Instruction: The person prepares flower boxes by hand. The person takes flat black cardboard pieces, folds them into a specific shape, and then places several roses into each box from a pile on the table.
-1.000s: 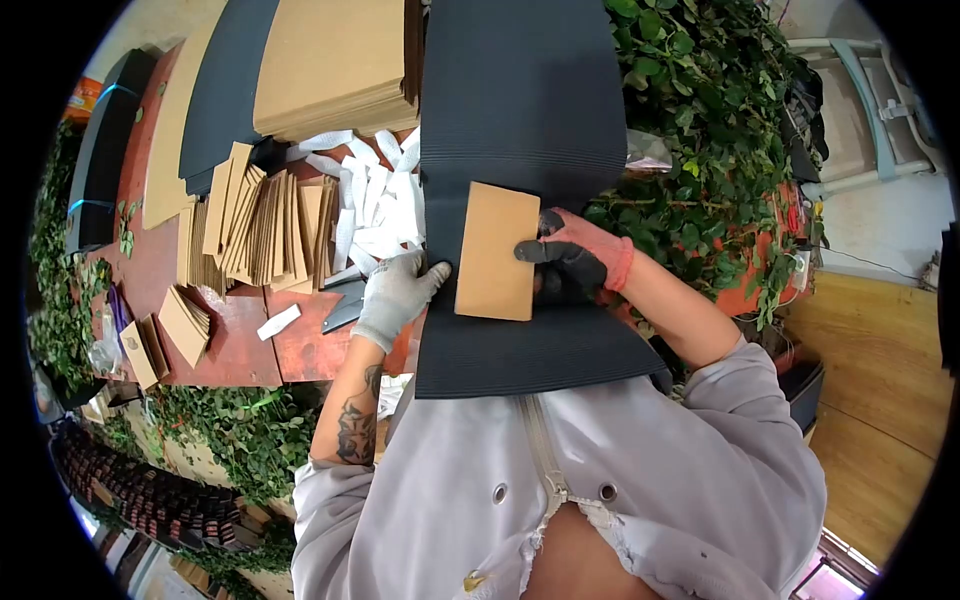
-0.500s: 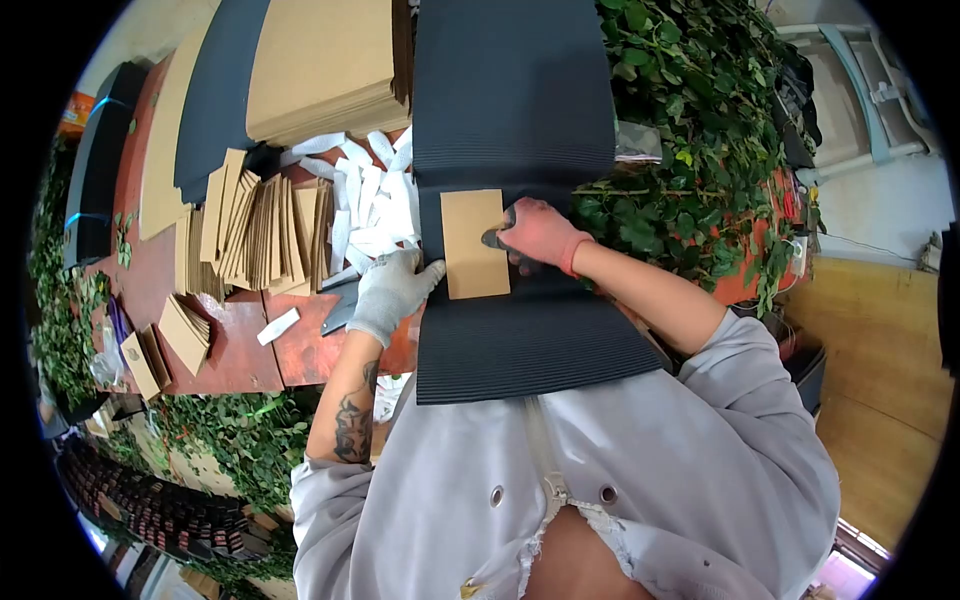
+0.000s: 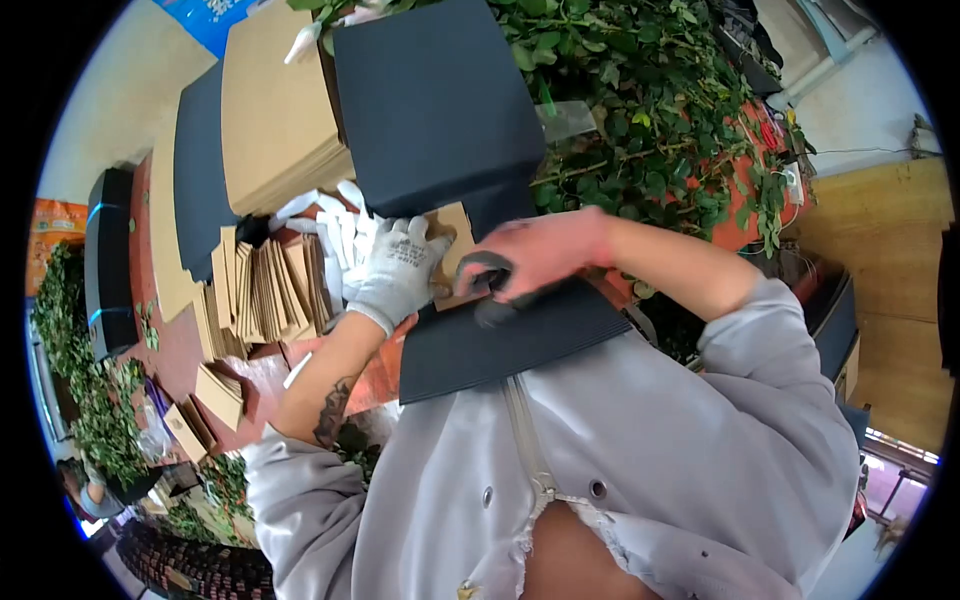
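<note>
Clerk: Hands, state of?
Me: Left hand [image 3: 400,265], pale glove: fingers part-spread, resting on the near edge of a cardboard piece [image 3: 452,228]. Right hand [image 3: 490,280], pink glove with dark fingers: curled, blurred, at the piece's other side; whether it grips, I cannot tell.
Clerk: Position of piece?
Me: Between my hands, on a black ribbed sheet [image 3: 520,345].
Clerk: Markings?
Me: Dark print on the back of my left glove, illegible. Pale characters on blue packaging [image 3: 205,25], far beyond my left hand; unreadable.
Clerk: Containers?
Me: One clear plastic bag [image 3: 155,441], well left of my left hand; contents indistinct.
Clerk: Loose stock?
Me: White strips [image 3: 335,240], just beside my left hand; cardboard pieces [image 3: 268,290], farther left, on the red desk [image 3: 380,372].
</note>
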Demonstrator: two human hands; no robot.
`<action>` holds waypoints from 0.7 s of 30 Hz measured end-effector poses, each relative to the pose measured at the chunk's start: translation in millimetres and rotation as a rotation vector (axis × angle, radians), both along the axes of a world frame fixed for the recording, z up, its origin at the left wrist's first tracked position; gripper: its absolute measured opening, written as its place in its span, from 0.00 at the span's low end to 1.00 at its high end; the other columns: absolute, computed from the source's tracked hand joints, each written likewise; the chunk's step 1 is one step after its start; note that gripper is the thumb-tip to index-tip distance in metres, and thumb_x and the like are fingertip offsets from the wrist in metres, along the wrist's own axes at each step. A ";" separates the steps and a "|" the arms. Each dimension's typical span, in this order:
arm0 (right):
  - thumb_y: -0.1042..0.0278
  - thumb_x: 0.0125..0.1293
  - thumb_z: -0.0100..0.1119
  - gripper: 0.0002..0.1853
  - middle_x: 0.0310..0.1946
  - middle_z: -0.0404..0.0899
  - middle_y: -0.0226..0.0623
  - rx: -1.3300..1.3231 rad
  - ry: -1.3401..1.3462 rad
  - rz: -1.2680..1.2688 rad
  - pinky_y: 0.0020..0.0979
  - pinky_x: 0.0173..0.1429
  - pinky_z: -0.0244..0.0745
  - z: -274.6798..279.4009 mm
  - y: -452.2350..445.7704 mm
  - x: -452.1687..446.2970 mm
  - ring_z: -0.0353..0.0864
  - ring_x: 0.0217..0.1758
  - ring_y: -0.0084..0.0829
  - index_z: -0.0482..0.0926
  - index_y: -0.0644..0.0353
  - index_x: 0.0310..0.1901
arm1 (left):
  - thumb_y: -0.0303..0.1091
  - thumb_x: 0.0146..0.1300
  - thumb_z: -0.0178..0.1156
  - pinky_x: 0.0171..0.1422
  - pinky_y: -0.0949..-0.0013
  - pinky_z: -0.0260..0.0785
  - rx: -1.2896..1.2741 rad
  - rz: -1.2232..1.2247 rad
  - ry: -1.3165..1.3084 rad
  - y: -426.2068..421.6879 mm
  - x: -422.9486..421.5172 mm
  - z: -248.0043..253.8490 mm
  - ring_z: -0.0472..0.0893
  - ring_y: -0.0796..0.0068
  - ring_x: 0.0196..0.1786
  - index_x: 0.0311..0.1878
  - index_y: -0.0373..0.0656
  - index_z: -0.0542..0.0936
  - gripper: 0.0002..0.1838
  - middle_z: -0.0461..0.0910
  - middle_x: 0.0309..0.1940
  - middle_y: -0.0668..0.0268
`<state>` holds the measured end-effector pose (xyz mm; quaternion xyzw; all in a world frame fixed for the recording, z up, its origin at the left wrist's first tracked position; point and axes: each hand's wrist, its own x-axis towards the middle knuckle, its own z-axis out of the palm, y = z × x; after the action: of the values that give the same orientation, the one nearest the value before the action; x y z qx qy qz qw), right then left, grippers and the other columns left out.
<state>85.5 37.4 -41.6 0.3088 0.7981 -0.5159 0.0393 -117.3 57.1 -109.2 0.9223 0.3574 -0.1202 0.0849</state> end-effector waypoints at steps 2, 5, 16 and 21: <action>0.54 0.53 0.61 0.33 0.48 0.75 0.47 -0.106 -0.119 0.010 0.35 0.57 0.67 35.7 -20.1 5.6 0.75 0.51 0.42 0.66 0.63 0.58 | 0.50 0.44 0.68 0.65 0.59 0.57 0.098 -0.039 -0.096 -4.2 -7.9 -15.3 0.66 0.57 0.61 0.59 0.53 0.71 0.36 0.65 0.58 0.55; 0.55 0.56 0.56 0.32 0.42 0.75 0.41 0.456 -0.268 0.094 0.36 0.51 0.67 -10.4 -55.3 6.7 0.75 0.46 0.39 0.63 0.62 0.60 | 0.47 0.45 0.68 0.70 0.58 0.53 -0.055 0.002 -0.049 0.9 -3.3 -18.0 0.59 0.52 0.67 0.63 0.50 0.65 0.41 0.55 0.67 0.51; 0.44 0.52 0.58 0.36 0.45 0.74 0.43 0.562 -0.440 0.180 0.39 0.57 0.67 -6.7 -39.7 -19.6 0.72 0.52 0.39 0.67 0.61 0.58 | 0.46 0.46 0.68 0.71 0.57 0.51 -0.091 -0.003 -0.139 -1.0 -10.8 -23.1 0.57 0.48 0.69 0.63 0.48 0.65 0.40 0.54 0.67 0.49; 0.44 0.62 0.46 0.30 0.61 0.65 0.48 0.808 -0.378 -0.133 0.41 0.64 0.60 -44.3 75.8 -55.5 0.64 0.65 0.44 0.69 0.62 0.57 | 0.47 0.46 0.68 0.71 0.57 0.52 -0.172 -0.010 -0.124 2.0 -10.1 -20.5 0.58 0.48 0.68 0.63 0.49 0.64 0.40 0.56 0.66 0.50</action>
<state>29.9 113.2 -85.9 0.4389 0.8926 -0.0990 0.0276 -127.4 59.0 -129.6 0.9191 0.3350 -0.0934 0.1852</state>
